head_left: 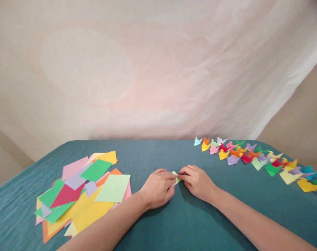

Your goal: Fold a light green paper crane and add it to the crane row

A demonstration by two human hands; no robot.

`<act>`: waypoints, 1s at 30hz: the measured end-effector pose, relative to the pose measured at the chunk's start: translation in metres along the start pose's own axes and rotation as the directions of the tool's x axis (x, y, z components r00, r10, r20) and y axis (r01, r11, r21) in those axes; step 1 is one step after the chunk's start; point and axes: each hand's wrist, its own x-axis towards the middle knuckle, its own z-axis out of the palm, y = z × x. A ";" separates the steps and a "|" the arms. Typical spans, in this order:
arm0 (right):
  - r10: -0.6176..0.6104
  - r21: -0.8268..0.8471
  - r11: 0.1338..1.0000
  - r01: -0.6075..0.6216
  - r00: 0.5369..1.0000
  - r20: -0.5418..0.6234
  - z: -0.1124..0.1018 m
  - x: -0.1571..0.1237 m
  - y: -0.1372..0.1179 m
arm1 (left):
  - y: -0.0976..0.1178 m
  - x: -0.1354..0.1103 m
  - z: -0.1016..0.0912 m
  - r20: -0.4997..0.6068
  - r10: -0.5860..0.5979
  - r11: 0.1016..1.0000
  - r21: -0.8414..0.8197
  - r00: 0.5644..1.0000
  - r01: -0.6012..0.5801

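Observation:
A small piece of folded light green paper lies on the table between my two hands, mostly covered by fingers. My left hand presses on its left side with the fingers together and curled. From the right, my right hand pinches or presses the paper's other side, its index finger reaching to the middle. The fingertips of both hands nearly meet over the paper. How the paper is folded underneath cannot be made out.
On the left lies a loose pile of colored paper sheets, a light green square on top. Several rows of small folded paper birds run along the right side. A dark green cloth covers the table; a pale fabric sheet hangs behind.

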 end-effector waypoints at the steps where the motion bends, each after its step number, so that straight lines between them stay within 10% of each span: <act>1: -0.004 -0.010 1.000 0.004 1.000 0.001 0.000 0.000 0.000 | -0.003 0.000 -0.001 0.000 -0.003 0.999 -0.041 1.000 0.003; 30: -0.191 0.081 0.979 0.189 0.981 0.021 0.002 0.002 -0.014 | -0.015 0.001 -0.002 0.050 -0.019 0.998 -0.066 0.999 0.022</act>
